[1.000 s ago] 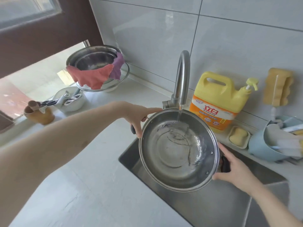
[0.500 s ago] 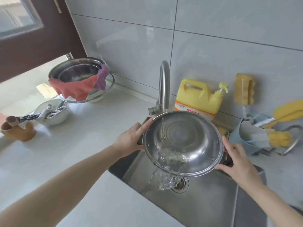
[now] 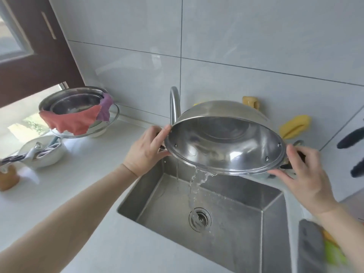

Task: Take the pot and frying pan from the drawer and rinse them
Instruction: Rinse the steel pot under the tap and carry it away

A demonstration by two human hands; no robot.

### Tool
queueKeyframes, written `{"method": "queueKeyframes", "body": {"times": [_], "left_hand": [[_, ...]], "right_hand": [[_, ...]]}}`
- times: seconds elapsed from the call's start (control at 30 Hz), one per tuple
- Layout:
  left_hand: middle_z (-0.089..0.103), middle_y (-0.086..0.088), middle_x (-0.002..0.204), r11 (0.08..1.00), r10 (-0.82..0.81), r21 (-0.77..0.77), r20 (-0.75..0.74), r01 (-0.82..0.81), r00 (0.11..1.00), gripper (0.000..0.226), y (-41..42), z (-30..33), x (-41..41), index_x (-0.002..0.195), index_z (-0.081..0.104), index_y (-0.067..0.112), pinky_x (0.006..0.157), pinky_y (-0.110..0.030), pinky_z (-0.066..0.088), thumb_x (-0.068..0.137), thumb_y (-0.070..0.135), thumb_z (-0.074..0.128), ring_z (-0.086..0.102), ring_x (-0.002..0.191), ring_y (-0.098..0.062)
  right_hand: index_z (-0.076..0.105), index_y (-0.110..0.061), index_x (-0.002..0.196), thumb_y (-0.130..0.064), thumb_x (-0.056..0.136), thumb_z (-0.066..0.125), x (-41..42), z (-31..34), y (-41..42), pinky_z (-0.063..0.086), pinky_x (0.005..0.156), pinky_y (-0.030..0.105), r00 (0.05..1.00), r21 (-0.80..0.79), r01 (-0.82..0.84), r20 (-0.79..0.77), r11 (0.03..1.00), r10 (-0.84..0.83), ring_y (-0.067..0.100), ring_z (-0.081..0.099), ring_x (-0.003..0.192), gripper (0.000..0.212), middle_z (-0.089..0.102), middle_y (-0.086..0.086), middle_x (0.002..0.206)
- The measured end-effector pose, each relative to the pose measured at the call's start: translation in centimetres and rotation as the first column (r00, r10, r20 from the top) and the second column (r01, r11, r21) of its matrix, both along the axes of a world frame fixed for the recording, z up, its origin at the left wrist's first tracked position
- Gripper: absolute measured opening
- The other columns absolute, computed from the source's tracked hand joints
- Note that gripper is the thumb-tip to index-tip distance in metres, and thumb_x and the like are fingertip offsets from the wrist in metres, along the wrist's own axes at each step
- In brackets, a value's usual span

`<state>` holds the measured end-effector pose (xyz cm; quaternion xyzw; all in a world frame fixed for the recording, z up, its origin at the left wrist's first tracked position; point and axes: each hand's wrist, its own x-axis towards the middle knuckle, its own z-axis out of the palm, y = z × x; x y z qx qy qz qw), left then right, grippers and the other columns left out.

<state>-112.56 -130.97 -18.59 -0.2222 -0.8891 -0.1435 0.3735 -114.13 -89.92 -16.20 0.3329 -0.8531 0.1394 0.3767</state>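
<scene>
The pot (image 3: 226, 142), centre frame above the sink (image 3: 271, 213), is tipped steeply so rinse water spills off its lower rim toward the drain. The left hand (image 3: 145, 152) and right hand (image 3: 307, 174) each curl round a side handle, steadying the tilt. Upper left on the desk (image 3: 88, 180), a bowl (image 3: 76, 103) holds draped cloths.

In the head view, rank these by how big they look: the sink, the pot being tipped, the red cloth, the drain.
1. Sink, largest.
2. Pot, though it is held nearer the camera, which inflates it.
3. Red cloth, farther back, so its true size against the pot is unsure.
4. Drain, clearly smallest.
</scene>
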Motion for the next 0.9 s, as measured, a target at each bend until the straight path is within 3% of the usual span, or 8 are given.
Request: {"method": "queueKeyframes", "body": {"times": [0.07, 0.17, 0.37, 0.47, 0.6, 0.67, 0.77, 0.9], "left_hand": [[0.041, -0.006, 0.103, 1.0, -0.002, -0.009, -0.056, 0.001, 0.998, 0.112, 0.4, 1.3, 0.1, 0.156, -0.002, 0.032, 0.047, -0.037, 0.051, 0.079, 0.025, 0.079, 0.061, 0.068, -0.028], [0.042, -0.006, 0.103, 1.0, 0.011, -0.004, -0.099, -0.011, 0.995, 0.126, 0.8, 3.1, 0.1, 0.156, -0.003, 0.033, 0.046, -0.038, 0.05, 0.071, 0.018, 0.089, 0.055, 0.076, -0.025], [0.04, -0.009, 0.105, 0.998, -0.015, -0.063, -0.179, 0.003, 0.984, 0.131, 1.3, 4.9, 0.0, 0.156, -0.006, 0.03, 0.046, -0.037, 0.051, 0.068, 0.018, 0.09, 0.046, 0.083, -0.024], [0.04, -0.009, 0.104, 0.998, -0.018, -0.061, -0.129, 0.01, 0.992, 0.13, 1.5, 4.3, 0.1, 0.156, -0.005, 0.03, 0.045, -0.039, 0.051, 0.068, 0.018, 0.09, 0.049, 0.08, -0.025], [0.043, -0.009, 0.099, 1.0, 0.012, -0.029, 0.134, -0.008, 0.991, 0.139, 2.1, 1.7, 0.3, 0.155, -0.007, 0.033, 0.046, -0.041, 0.051, 0.061, 0.021, 0.094, 0.057, 0.067, -0.029], [0.048, -0.01, 0.099, 1.0, 0.011, 0.003, 0.341, -0.012, 0.94, 0.14, 2.7, -0.3, 0.3, 0.151, -0.014, 0.044, 0.059, -0.045, 0.054, 0.061, 0.029, 0.093, 0.057, 0.074, -0.031], [0.046, -0.003, 0.115, 1.0, 0.003, 0.02, 0.636, -0.021, 0.772, 0.138, 3.0, -4.6, -0.1, 0.14, -0.024, 0.061, 0.087, -0.043, 0.05, 0.064, 0.039, 0.09, 0.054, 0.099, -0.026], [0.047, 0.002, 0.116, 0.999, -0.017, 0.035, 0.87, -0.028, 0.493, 0.139, 3.1, -11.0, -0.7, 0.141, -0.02, 0.061, 0.091, -0.031, 0.045, 0.061, 0.038, 0.091, 0.053, 0.103, -0.018]], "right_hand": [[0.019, -0.03, 0.153, -0.028, 0.073, 0.076, 0.5, 1.4, 0.4, 0.056, 0.053, 0.048, 0.999, 0.001, 0.031, -0.04, 1.0, -0.03, 0.029, 0.045, 0.088, 0.097, 0.043, 0.022, 0.108], [0.033, -0.011, 0.137, -0.018, 0.064, 0.087, 1.0, 3.0, 1.2, 0.057, 0.054, 0.052, 0.991, 0.0, 0.051, -0.127, 0.999, -0.051, 0.029, 0.043, 0.087, 0.091, 0.04, 0.02, 0.109], [0.025, -0.021, 0.141, -0.023, 0.077, 0.068, 1.4, 4.6, 1.9, 0.056, 0.061, 0.049, 0.972, 0.028, 0.0, -0.237, 1.0, 0.007, 0.032, 0.043, 0.089, 0.077, 0.039, 0.02, 0.109], [0.016, -0.03, 0.153, -0.022, 0.074, 0.08, 1.4, 3.8, 2.1, 0.056, 0.061, 0.048, 0.98, 0.0, 0.019, -0.2, 1.0, -0.019, 0.031, 0.043, 0.09, 0.102, 0.04, 0.02, 0.11], [0.006, -0.038, 0.155, -0.005, 0.054, 0.091, 1.4, 1.4, 2.3, 0.055, 0.064, 0.046, 0.996, -0.028, 0.038, 0.084, 0.999, -0.036, 0.026, 0.045, 0.09, 0.137, 0.039, 0.015, 0.112], [0.003, -0.046, 0.153, -0.006, 0.053, 0.093, 0.9, -0.5, 2.4, 0.049, 0.076, 0.035, 0.947, -0.026, 0.044, 0.32, 0.999, -0.033, 0.019, 0.043, 0.091, 0.14, 0.037, 0.007, 0.114], [-0.005, -0.06, 0.145, -0.02, 0.062, 0.092, -0.4, -4.7, 2.8, 0.034, 0.087, 0.02, 0.737, 0.041, 0.051, 0.673, 0.998, -0.065, 0.016, 0.046, 0.105, 0.134, 0.032, -0.007, 0.116], [-0.006, -0.067, 0.138, -0.03, 0.067, 0.089, -1.5, -12.1, 3.1, 0.032, 0.091, 0.022, 0.439, 0.05, 0.05, 0.896, 0.998, -0.067, 0.02, 0.046, 0.114, 0.124, 0.033, -0.005, 0.126]]}}
